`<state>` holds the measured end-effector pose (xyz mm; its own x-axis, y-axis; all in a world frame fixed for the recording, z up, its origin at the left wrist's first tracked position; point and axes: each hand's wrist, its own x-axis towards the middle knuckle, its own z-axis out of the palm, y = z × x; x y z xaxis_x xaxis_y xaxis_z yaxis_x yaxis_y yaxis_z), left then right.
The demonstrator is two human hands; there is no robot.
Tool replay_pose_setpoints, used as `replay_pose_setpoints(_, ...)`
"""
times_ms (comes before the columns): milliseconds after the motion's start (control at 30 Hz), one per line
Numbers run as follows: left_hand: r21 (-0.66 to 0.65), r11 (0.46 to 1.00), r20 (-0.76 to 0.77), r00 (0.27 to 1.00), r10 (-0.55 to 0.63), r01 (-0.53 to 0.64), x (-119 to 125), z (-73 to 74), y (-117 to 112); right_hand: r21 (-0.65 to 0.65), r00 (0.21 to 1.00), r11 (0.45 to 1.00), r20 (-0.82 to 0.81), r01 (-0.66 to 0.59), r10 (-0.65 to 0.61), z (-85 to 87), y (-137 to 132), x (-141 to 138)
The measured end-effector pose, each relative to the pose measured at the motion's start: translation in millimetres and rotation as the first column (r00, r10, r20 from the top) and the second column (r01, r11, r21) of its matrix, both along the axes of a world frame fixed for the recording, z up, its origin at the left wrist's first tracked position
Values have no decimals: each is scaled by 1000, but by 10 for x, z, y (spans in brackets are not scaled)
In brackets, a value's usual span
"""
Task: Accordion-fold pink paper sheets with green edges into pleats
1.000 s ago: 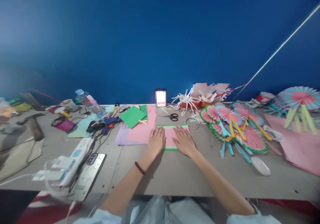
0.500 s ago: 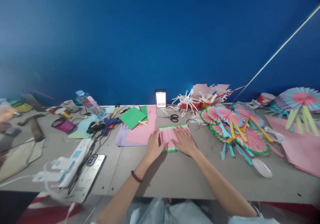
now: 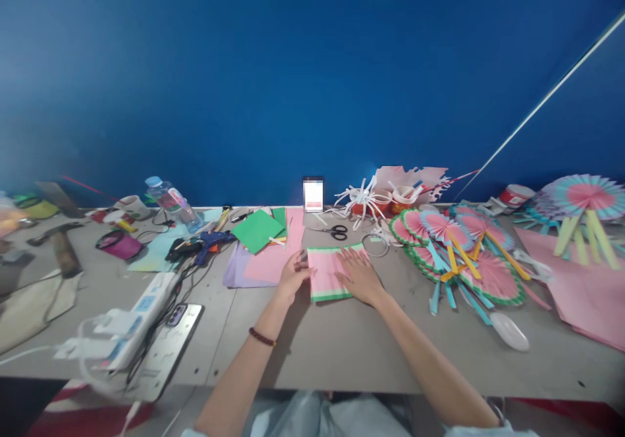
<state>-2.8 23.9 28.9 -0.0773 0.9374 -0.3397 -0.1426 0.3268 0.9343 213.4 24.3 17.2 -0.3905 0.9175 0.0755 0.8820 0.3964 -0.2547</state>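
A sheet of pink paper (image 3: 326,270) with green and pale bands along its far and near edges lies on the table in front of me. My right hand (image 3: 360,277) rests flat on its right part, fingers spread, covering some of it. At the left edge is my left hand (image 3: 294,278), its fingers curled and the thumb against the paper's edge in a pinch. Scissors (image 3: 336,232) with black handles lie just beyond the sheet. Left of it are plain pink sheets (image 3: 266,267) under green paper (image 3: 258,230).
Several folded paper fans (image 3: 493,277) and a white computer mouse (image 3: 509,331) lie to the right. A roll of tape (image 3: 375,245) sits behind my right hand. On the left are a glue gun (image 3: 209,245), a power strip (image 3: 141,320), a phone (image 3: 170,346) and a hammer (image 3: 64,251).
My left hand has slid left off the striped paper to its left edge, and its fingers have curled. My right hand stays flat on the sheet. The view has shifted slightly.
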Motion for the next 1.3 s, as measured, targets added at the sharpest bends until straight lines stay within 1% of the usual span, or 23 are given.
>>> replay_pose_setpoints(33,25,1000,-28,1000,3,-2,-11,15,-10,-6,1000,1000,2,0,0,4,2,0)
replay_pose_setpoints(133,169,985,-172,984,46,-16,-7,31,-41,-35,1000,999,11,-8,9,37,0,1)
replay_pose_setpoints(233,281,959,-303,951,59,30,10,-9,-60,-50,1000,999,19,-20,21,79,-10,6)
replay_pose_setpoints(300,332,938,-436,898,57,102,6,-54,-78,-45,999,999,25,-27,28,98,-16,11)
replay_pose_setpoints(367,347,921,-563,824,53,177,-5,-83,-120,-38,999,999,33,-37,38,107,-20,16)
replay_pose_setpoints(433,318,914,-699,713,47,252,-9,-71,-193,-42,998,998,42,-44,46,113,-21,20)
replay_pose_setpoints(467,287,913,-787,615,50,292,-5,-47,-237,-45,998,998,45,-47,49,116,-22,19)
replay_pose_setpoints(533,218,904,-942,322,96,368,22,30,-317,-49,998,998,48,-47,49,126,-30,8)
replay_pose_setpoints(567,192,894,-973,196,121,404,45,75,-344,-47,998,998,50,-42,44,133,-39,-4)
replay_pose_setpoints(600,170,883,-985,102,140,437,75,117,-356,-44,998,998,54,-34,36,139,-51,-21)
replay_pose_setpoints(633,154,870,-987,37,155,469,113,151,-352,-38,998,999,61,-19,21,144,-66,-42)
replay_pose_setpoints(667,146,860,-986,0,167,490,157,174,-334,-28,998,1000,68,1,1,149,-84,-67)
replay_pose_setpoints(700,143,850,-985,-14,174,507,208,181,-305,-16,997,1000,74,21,-19,151,-104,-93)
replay_pose_setpoints(767,129,835,-988,0,153,535,326,150,-235,13,995,998,79,58,-59,150,-145,-145)
replay_pose_setpoints(833,112,822,-993,25,118,558,445,67,-182,40,993,995,74,93,-96,141,-175,-186)
replay_pose_setpoints(900,107,824,-994,39,103,557,537,-36,-166,66,990,990,65,122,-127,130,-186,-208)
replay_pose_setpoints(933,110,825,-994,52,98,555,565,-84,-169,81,991,990,59,113,-118,124,-184,-211)
replay_pose_setpoints(967,126,827,-992,73,103,548,579,-126,-178,93,995,993,55,73,-79,118,-177,-211)
replay_pose_setpoints(1033,150,826,-988,106,110,543,572,-180,-198,98,998,994,52,-47,42,101,-158,-201)
replay_pose_setpoints(1067,156,823,-987,117,110,546,556,-191,-207,88,995,992,52,-93,88,90,-148,-195)
replay_pose_setpoints(1100,155,818,-987,123,104,554,537,-194,-213,73,993,991,50,-111,108,78,-140,-187)
replay_pose_setpoints(1233,139,810,-988,132,76,569,475,-159,-227,27,998,999,53,-36,34,29,-130,-165)
replay_pose_setpoints(1300,139,810,-988,139,72,569,461,-143,-232,22,998,999,60,-31,30,17,-131,-159)
